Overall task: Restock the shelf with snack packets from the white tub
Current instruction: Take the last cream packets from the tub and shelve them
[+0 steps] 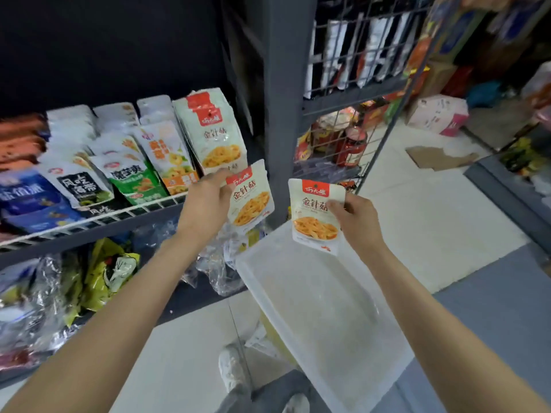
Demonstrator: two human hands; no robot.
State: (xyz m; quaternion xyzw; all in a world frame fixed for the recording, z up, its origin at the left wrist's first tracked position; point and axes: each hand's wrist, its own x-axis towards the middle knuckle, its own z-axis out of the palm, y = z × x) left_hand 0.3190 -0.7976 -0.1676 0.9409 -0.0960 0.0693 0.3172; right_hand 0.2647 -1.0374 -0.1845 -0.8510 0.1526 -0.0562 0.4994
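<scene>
My left hand (205,201) holds a white snack packet (252,201) with a red label, just in front of the shelf's right end. My right hand (356,217) pinches a second packet of the same kind (313,216) by its right edge, above the white tub (313,308). The tub sits tilted below my hands and no packets show in it. On the wire shelf (98,217) a row of matching packets (213,129) stands at the right end, directly behind my left hand.
Other snack packs (128,171) fill the shelf to the left. Bagged goods (98,272) lie on the lower shelf. A grey post (283,108) and a wire rack (351,84) stand to the right. Boxes (438,114) and cardboard (438,158) lie on the floor.
</scene>
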